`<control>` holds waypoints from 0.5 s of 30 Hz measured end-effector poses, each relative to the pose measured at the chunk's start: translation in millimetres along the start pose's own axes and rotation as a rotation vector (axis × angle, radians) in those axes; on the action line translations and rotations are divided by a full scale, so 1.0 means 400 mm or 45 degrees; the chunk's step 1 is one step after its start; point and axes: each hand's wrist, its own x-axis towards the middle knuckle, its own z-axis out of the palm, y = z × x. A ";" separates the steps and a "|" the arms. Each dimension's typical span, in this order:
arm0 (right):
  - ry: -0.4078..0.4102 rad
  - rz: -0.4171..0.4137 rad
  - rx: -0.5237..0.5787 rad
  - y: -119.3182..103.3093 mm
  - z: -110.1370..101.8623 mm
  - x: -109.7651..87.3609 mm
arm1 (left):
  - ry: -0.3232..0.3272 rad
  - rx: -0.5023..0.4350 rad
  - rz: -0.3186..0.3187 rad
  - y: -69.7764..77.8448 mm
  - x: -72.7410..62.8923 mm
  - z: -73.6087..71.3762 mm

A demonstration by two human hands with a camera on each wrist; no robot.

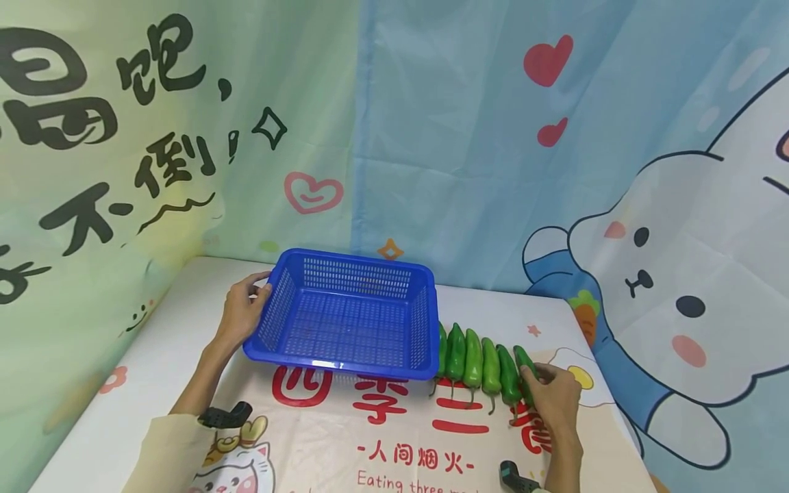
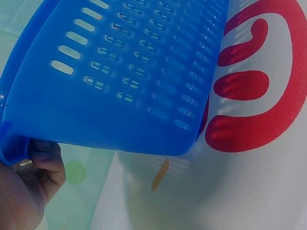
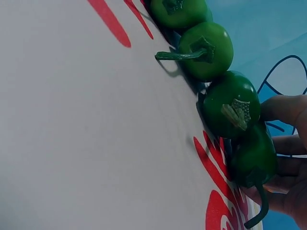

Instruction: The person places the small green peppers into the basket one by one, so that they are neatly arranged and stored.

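Note:
My left hand (image 1: 242, 311) grips the left rim of a blue plastic basket (image 1: 345, 327). Its fingers curl under the rim's corner in the left wrist view, below the slotted basket wall (image 2: 105, 120). To the basket's right, several green peppers lie side by side in a row, stems toward me; the leftmost is partly hidden behind the basket's rim. The end pepper (image 1: 522, 363) on the right is held by my right hand (image 1: 557, 397). In the right wrist view, the thumb and fingers close round that end pepper (image 3: 254, 158), which lies against its neighbour (image 3: 230, 103).
A printed cloth (image 1: 394, 438) with red lettering covers the table. Behind the table hangs a patterned curtain (image 1: 444, 137), and it also runs along the left side. Dark wrist cameras sit on both wrists, the left one (image 1: 224, 415) by the sleeve.

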 end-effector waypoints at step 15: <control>0.041 0.043 0.045 -0.006 -0.014 -0.007 | 0.007 0.018 0.019 0.001 0.004 0.003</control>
